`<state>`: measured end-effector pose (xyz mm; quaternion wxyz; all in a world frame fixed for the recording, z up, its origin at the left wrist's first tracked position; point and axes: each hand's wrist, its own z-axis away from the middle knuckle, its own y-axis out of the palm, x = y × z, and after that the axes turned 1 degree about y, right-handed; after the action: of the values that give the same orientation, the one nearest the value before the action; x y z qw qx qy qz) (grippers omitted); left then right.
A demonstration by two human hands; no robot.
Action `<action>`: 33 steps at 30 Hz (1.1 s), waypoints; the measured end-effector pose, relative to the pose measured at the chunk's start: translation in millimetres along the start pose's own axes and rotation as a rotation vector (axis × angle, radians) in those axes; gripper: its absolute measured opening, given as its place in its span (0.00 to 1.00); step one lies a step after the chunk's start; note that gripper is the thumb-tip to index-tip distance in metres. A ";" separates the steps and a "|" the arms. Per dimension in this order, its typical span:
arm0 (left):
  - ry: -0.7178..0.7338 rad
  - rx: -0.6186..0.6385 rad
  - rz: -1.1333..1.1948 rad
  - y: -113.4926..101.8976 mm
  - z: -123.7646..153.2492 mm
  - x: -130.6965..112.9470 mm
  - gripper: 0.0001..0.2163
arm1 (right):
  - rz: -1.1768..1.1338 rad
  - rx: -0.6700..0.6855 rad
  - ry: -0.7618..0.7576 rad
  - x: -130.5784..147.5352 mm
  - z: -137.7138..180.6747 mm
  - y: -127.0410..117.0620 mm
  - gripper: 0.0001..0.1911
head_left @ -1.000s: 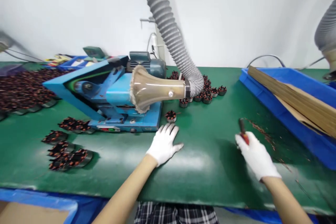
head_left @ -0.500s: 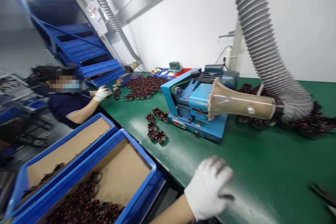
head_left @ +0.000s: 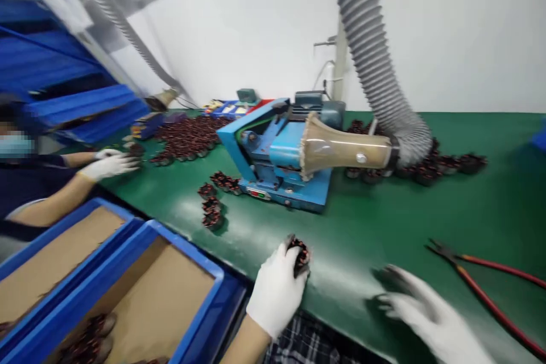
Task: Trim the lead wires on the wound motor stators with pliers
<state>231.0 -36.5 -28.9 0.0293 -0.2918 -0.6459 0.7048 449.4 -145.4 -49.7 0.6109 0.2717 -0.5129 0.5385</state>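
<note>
In a white glove, my left hand [head_left: 277,284] grips a copper-wound motor stator [head_left: 301,256], a short dark ring with reddish coils, above the front of the green bench. My right hand [head_left: 420,310], also gloved and slightly blurred, hovers over the bench at the right with its fingers apart and nothing in them. Just beyond it lie long pliers [head_left: 482,284] with red handles, their jaws toward the middle of the bench. Several more stators [head_left: 211,211] stand in a short row at the front left of the blue machine.
A blue motor-driven machine [head_left: 279,153] with a tan suction hood [head_left: 345,151] and grey hose [head_left: 367,34] stands mid-bench. Stators [head_left: 191,136] crowd the back left and lie behind the hood. Blue bins [head_left: 187,250] flank the bench's front edge. A co-worker's gloved hand [head_left: 111,166] works at left.
The view has swung right, bringing my right hand and the whole pliers into sight. My left hand now holds a stator; one fewer stands in the row by the machine.
</note>
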 end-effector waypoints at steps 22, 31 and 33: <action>0.390 -0.026 0.246 63.0 -4.3 -67.2 0.32 | -1.042 -0.285 -0.038 16.2 -5.5 -1.8 0.13; 0.423 -0.105 0.195 53.2 -16.3 -59.0 0.31 | 0.032 -0.223 -0.303 25.0 24.9 -21.9 0.15; 0.491 -0.077 0.216 53.1 -20.0 -59.5 0.31 | 0.348 -0.103 -0.349 16.7 23.7 -8.3 0.20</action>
<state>307.0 -52.3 -55.8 0.0985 -0.5221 -0.6109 0.5870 447.4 -162.3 -24.8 0.4243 0.2365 -0.6763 0.5537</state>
